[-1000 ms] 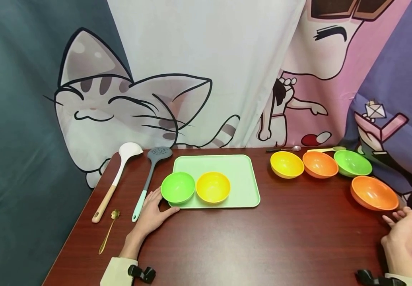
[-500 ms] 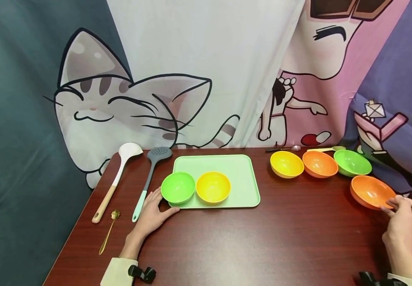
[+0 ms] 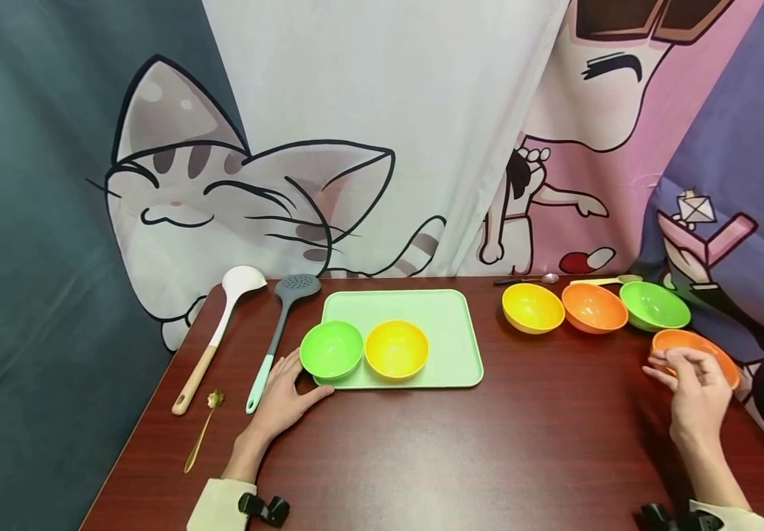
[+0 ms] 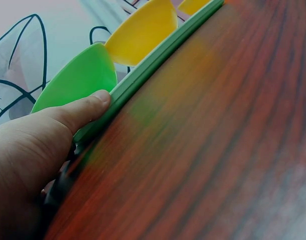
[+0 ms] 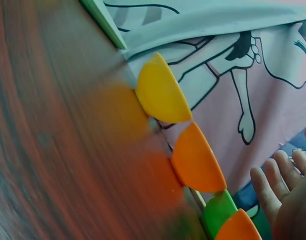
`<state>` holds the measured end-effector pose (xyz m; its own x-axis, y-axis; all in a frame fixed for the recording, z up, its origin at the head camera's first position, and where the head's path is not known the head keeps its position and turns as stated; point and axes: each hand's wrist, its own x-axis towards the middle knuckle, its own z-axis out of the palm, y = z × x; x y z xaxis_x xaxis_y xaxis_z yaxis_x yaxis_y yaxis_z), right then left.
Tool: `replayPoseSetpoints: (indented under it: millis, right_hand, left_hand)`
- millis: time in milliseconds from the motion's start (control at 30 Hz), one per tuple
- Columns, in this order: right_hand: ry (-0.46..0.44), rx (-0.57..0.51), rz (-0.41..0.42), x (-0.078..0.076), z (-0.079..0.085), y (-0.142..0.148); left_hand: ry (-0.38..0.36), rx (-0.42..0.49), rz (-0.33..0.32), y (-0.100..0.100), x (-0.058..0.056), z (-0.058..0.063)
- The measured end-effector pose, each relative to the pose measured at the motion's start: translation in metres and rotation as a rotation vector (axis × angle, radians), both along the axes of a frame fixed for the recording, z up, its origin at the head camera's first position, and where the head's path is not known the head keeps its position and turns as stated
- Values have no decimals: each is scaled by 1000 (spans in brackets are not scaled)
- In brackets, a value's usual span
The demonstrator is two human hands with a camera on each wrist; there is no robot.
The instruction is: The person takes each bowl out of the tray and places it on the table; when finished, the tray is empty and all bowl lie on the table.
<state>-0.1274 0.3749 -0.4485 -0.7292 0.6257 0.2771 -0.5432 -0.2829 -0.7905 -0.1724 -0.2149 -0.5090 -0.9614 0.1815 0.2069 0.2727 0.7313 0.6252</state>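
Inspecting your tray, you find a green bowl and a yellow bowl on it. Four stand off it on the table: another yellow bowl, a rear orange bowl, another green bowl and a front orange bowl. Your left hand lies spread at the tray's corner; your right hand, fingers loose and gripping nothing, is at the front orange bowl.

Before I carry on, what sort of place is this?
Probably a staged tabletop setup indoors: a cartoon-printed curtain hangs behind a wood-grain table laid with colourful bowls and a tray.
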Motion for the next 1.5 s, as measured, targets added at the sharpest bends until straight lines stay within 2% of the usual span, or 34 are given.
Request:
replayPoseSetpoints:
  millis: [267, 433, 600, 900, 1000, 1200, 1500]
  right_hand:
    - [31, 83, 107, -6, -12, -18]
    - [-49, 154, 152, -7, -20, -28]
    - [-99, 180, 185, -7, -24, -34]
    - [-66, 192, 292, -9, -33, -50]
    - [-64, 228, 319, -12, -38, -59]
    - [-87, 322, 343, -15, -47, -75]
    - [-103, 343, 342, -23, -47, -106]
  left_hand:
    - [3, -3, 7, -1, 1, 0]
    - [8, 0, 2, -1, 1, 0]
    - [5, 6, -3, 0, 0, -1]
    - [9, 5, -2, 1, 0, -2]
    - [9, 7, 0, 1, 0, -1]
    - [4, 20, -9, 3, 0, 0]
    - [-18, 44, 14, 0, 0, -2]
